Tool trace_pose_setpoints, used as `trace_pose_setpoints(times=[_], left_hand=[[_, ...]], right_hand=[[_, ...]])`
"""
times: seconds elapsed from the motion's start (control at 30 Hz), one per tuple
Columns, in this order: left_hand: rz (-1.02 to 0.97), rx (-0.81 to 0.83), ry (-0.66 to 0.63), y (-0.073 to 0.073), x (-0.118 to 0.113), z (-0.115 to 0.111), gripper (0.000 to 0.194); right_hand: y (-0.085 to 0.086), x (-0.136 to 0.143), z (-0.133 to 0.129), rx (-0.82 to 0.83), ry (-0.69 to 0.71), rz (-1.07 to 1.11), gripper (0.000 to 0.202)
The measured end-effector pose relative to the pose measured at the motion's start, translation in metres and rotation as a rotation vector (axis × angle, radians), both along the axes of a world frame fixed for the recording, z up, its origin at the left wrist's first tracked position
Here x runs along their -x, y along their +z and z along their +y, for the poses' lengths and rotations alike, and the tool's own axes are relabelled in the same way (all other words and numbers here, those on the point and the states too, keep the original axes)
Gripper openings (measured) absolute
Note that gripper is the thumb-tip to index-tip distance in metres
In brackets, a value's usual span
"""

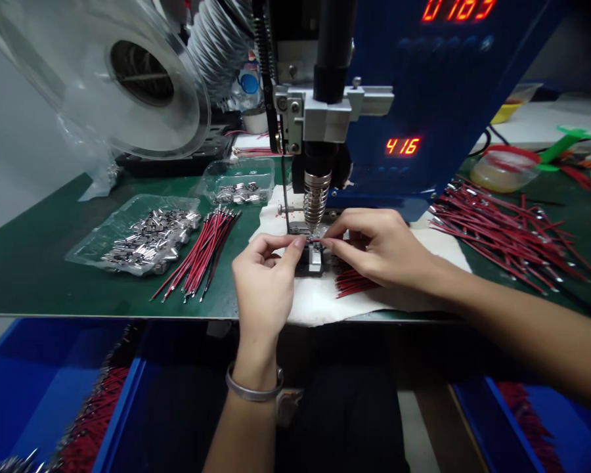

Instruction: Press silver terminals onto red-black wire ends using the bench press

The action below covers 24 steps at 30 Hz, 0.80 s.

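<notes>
My left hand pinches thumb and forefinger together at the left side of a small metal fixture; what lies between the tips is too small to make out. From the other side, my right hand pinches a short red wire lying across the top of the fixture. A soldering head with a coiled spring points down just above the fingertips. Under my right palm, several red wires rest on a white cloth, partly hidden by the hand.
Left of the fixture are a bundle of red and black wires and clear trays of metal parts. A large clear reel overhangs the left. A blue machine stands behind; a wire pile lies right. Blue bins sit below.
</notes>
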State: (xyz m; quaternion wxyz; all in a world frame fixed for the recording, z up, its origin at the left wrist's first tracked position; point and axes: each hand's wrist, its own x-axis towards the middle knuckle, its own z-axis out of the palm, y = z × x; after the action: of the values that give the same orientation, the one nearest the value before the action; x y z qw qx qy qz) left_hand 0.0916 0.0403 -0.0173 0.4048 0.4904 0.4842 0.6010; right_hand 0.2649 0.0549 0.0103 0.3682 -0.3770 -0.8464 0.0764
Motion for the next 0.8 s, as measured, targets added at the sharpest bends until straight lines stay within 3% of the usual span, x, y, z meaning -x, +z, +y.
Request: trace_pose_setpoints(times=[0.43,0.6,0.7,0.8], left_hand=[[0.007,-0.037,-0.024,-0.002,0.002,0.001,0.021],[-0.023,-0.036,-0.030,-0.005,0.004,-0.001,0.023],[0.068,0.003,-0.062,0.003,0.016,-0.006,0.024],[0.281,-0.006,-0.009,0.023,0.038,-0.003,0.023]], right_hand=[[-0.002,-0.001,0.001,0.003,-0.047,-0.008,0.008],[0.011,-0.008,-0.001,0.038,0.033,-0.080,0.011],[0.026,-0.026,-0.020,0.079,0.065,-0.195,0.020],[0.034,-0.058,-0.049,0.112,-0.012,-0.245,0.023]])
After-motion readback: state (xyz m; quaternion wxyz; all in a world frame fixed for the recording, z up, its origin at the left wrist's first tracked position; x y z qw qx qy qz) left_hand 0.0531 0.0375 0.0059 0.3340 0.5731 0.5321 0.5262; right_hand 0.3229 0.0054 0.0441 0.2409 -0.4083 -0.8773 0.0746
